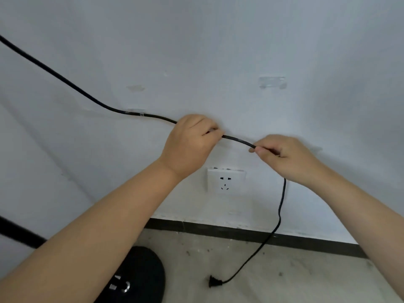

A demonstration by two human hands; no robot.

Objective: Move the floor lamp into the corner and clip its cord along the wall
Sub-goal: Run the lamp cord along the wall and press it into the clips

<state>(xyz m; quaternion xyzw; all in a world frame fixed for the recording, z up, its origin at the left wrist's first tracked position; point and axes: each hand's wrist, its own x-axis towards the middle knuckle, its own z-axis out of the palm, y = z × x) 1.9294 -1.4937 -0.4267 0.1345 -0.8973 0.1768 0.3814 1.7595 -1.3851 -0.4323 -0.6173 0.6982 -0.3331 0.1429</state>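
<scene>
White wall (218, 51) fills nearly the whole view, and a dark skirting strip (240, 234) runs along its foot above a speckled grey floor (284, 270). Down at the bottom edge sits the floor lamp's round black base (144, 265), flat on the floor with small silver controls on top, and a thick dark pole (19, 234) slants across the lower left. Now the black cord (65, 80): it sweeps down from the upper left corner, passes through a clear clip (136, 112) stuck to the wall, and carries on to the two hands. The left hand (190, 145) is closed around the cord, fingers curled over it right against the wall. The right hand (288, 158) pinches the cord between thumb and forefinger just beside it, a short taut stretch bridging the gap between them. From under the right hand the cord drops loose, curves across the skirting and ends in a black plug (213, 281) lying on the floor, unplugged. Between the forearms a white wall socket (226, 179) sits below the hands. Higher up, right of centre, a second clear clip (272, 82) is stuck to the wall with nothing in it.
</scene>
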